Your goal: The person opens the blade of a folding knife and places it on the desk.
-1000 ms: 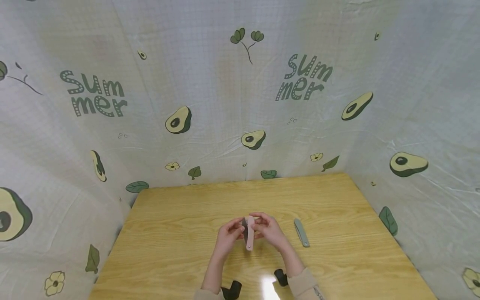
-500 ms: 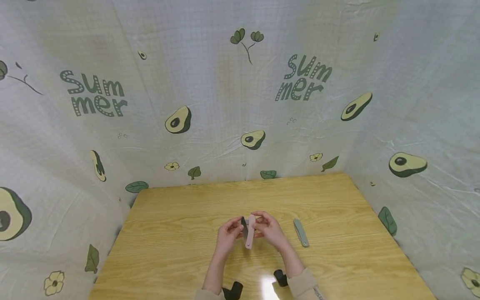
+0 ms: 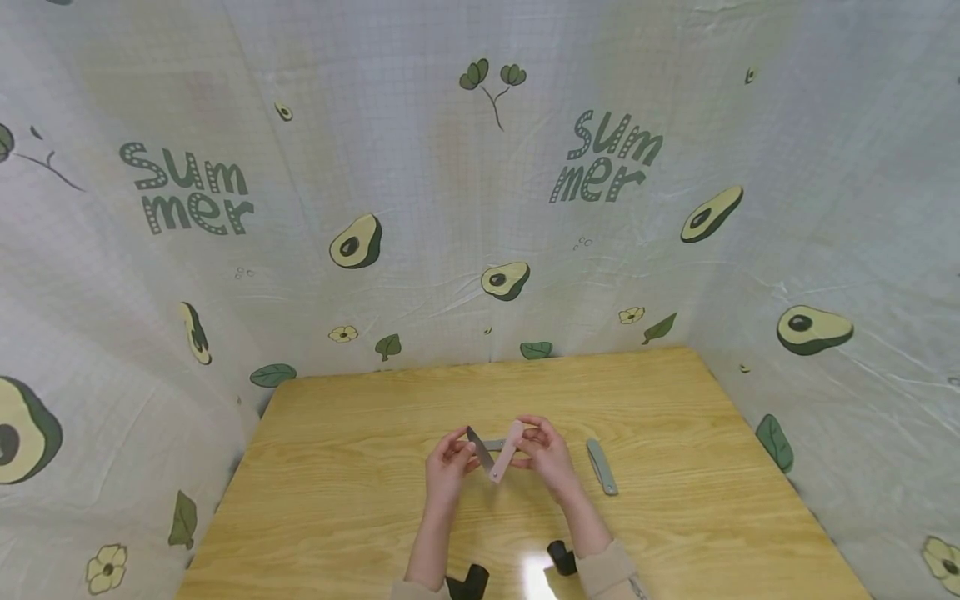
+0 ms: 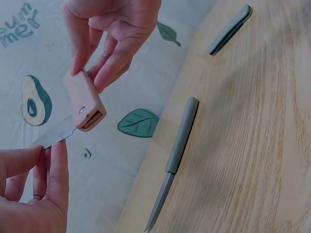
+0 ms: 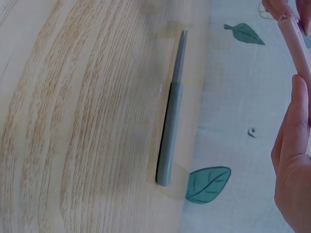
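Fingers (image 4: pixel 59 167) of left hand (image 3: pixel 446 471) pinch knife blade (image 4: pixel 55 132); right hand (image 3: pixel 549 457) clamps pink handle (image 4: pixel 83 96). If pinch slips on thin metal, half-folded blade may swing inward, nicking right hand.

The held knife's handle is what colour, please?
The handle is pale pink, clearest in the left wrist view.

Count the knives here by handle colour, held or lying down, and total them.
Pink: 1, the pink knife held by the left hand and right hand
Grey-green: 2, the unfolded knife and the folded knife, both on the table
Total: 3
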`<state>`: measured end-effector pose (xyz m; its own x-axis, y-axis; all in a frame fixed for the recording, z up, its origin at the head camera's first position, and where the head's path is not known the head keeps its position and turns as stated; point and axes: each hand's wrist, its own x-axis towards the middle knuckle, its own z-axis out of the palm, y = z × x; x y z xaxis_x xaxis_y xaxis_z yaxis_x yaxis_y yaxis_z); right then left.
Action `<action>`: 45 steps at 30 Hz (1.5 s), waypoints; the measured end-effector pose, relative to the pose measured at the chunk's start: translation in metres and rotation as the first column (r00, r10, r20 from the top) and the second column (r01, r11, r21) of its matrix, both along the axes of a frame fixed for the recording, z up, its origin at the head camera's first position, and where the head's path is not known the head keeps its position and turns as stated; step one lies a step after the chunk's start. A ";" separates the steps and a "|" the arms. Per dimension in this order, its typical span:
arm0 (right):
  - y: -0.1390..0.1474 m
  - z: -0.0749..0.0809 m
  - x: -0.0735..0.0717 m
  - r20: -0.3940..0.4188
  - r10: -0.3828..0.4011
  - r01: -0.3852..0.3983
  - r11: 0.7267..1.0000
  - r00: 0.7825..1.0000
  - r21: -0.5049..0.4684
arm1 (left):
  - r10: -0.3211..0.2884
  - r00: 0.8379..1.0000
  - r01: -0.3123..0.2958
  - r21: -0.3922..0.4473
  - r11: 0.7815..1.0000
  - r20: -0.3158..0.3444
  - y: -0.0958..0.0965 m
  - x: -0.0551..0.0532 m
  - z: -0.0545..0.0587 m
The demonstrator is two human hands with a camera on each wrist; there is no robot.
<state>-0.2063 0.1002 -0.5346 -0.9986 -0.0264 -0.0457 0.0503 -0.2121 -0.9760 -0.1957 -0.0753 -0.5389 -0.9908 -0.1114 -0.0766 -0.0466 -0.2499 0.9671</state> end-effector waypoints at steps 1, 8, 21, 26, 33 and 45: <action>0.000 0.000 0.001 0.001 -0.011 0.012 1.000 1.000 -0.005 | 0.011 1.000 -0.011 0.007 1.000 0.004 0.000 0.000 0.000; 0.000 0.002 0.004 0.000 -0.068 0.068 0.997 0.998 -0.028 | 0.088 0.996 -0.088 0.057 0.994 0.005 0.002 0.001 -0.002; -0.002 0.004 0.003 -0.004 -0.118 0.118 0.993 0.993 0.014 | 0.183 0.983 -0.184 0.104 0.977 0.013 0.011 0.002 0.001; -0.002 0.003 0.004 -0.030 -0.108 0.108 0.994 0.994 0.004 | 0.207 0.978 -0.207 0.129 0.970 0.012 0.011 0.000 0.001; -0.002 0.003 0.004 -0.052 -0.123 0.120 0.991 0.991 -0.051 | 0.245 0.969 -0.242 0.175 0.954 0.002 0.014 -0.001 0.001; -0.009 0.004 0.005 0.035 -0.279 0.280 0.935 0.960 -0.216 | 0.352 0.936 -0.336 0.341 0.878 0.014 0.030 0.001 0.004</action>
